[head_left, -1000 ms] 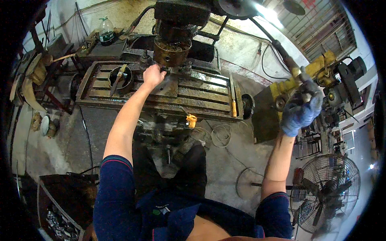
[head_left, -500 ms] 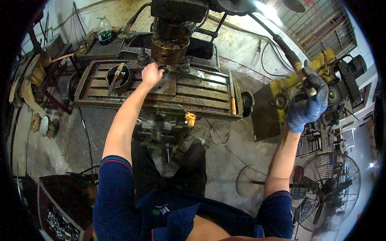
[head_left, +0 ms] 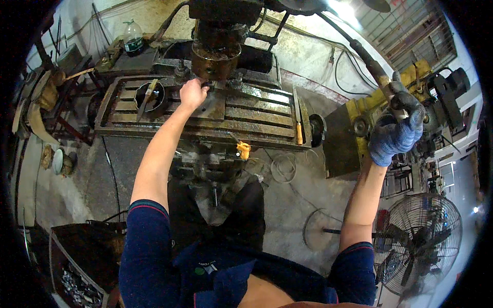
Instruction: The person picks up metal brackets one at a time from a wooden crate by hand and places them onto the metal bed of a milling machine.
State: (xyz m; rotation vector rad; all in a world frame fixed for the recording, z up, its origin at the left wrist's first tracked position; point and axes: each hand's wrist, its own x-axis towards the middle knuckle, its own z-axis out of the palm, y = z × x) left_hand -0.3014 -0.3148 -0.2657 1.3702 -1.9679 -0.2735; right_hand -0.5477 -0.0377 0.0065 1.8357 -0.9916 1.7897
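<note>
My bare left hand [head_left: 193, 94] is closed just under the round oily spindle head [head_left: 215, 60] of a drilling or milling machine. Its fingers pinch something small and dark; most of it is hidden. The hand is over a plate on the slotted machine table [head_left: 251, 127]. My right hand [head_left: 394, 134], in a blue-grey knitted glove, is wrapped round the end of a long lever [head_left: 377, 76] that slopes down from the machine's upper right.
On the table stand a round pot [head_left: 154, 100] with a brush across it and a yellow-handled file [head_left: 299, 134]. A yellow fitting [head_left: 243, 150] juts from the front edge. A floor fan [head_left: 418, 241] stands right; a bin of metal scraps [head_left: 79, 285] is lower left.
My right hand and the lever's end have shifted slightly to the right. My left hand keeps nearly the same place under the spindle head.
</note>
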